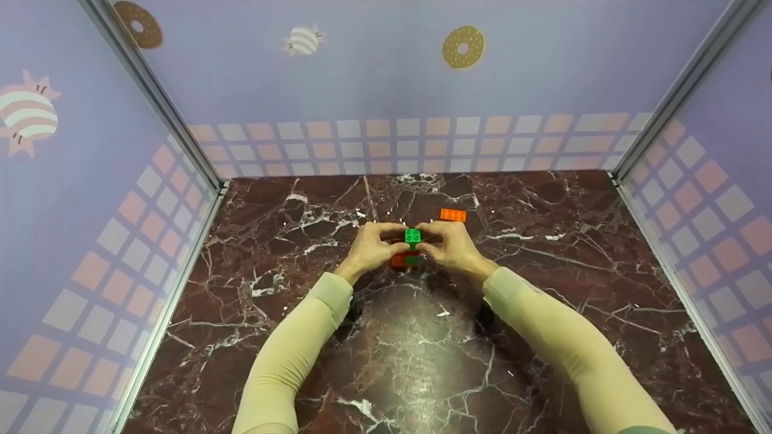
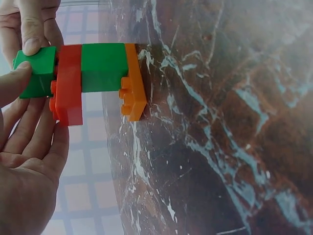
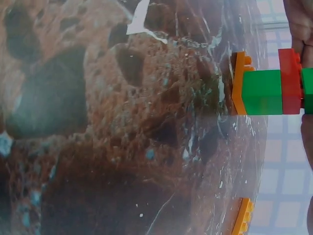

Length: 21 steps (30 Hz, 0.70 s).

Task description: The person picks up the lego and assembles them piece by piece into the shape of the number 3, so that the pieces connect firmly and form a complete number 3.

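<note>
A small tower of toy building bricks stands on the marbled surface. Its base is a flat orange brick (image 2: 137,100), topped by a green brick (image 2: 103,67) and then a red brick (image 2: 68,93). At the very top is another green brick (image 1: 412,235), level with the tower; whether it sits fully down on the red studs I cannot tell. My left hand (image 1: 373,247) pinches this top brick from the left, thumb in front. From the other side my right hand (image 1: 451,244) pinches it too. Most of the right fingers lie outside the right wrist view.
A loose orange brick (image 1: 453,215) lies just behind my right hand. Brown marbled tabletop (image 1: 543,289) extends around the tower. Patterned lilac panels (image 1: 386,84) enclose the back and both sides, with metal strips at the corners.
</note>
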Motion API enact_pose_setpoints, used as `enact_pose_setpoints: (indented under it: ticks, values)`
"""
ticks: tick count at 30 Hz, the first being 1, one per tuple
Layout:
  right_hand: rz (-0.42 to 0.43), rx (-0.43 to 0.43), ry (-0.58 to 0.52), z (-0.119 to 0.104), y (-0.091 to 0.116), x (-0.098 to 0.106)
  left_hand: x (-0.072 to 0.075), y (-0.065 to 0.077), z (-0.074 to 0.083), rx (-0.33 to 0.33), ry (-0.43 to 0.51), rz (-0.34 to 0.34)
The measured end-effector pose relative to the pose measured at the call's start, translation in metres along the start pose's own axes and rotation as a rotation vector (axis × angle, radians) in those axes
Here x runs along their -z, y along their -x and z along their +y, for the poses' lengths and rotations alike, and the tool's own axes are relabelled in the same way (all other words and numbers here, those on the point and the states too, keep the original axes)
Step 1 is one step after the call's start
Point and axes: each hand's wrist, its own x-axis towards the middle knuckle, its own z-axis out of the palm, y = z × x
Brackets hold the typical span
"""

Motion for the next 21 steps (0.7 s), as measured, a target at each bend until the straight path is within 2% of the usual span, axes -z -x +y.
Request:
enact_pose_setpoints:
  ticks: [8, 15, 21]
  values:
    - [-0.008, -0.043, 0.031, 0.0029, -0.0002, -0.0031, 0.0010, -0.0019, -0.0015, -0.003, -0.047, -0.007]
    - [-0.016, -0.037, 0.041, 0.0012, -0.0010, -0.0009, 0.0017, -0.0034, -0.0030, -0.016, -0.012, -0.018]
    - [-0.033, -0.069, 0.025, -0.0027, -0.0020, 0.0027, 0.0021, -0.0055, -0.0030, -0.023, -0.018, -0.011]
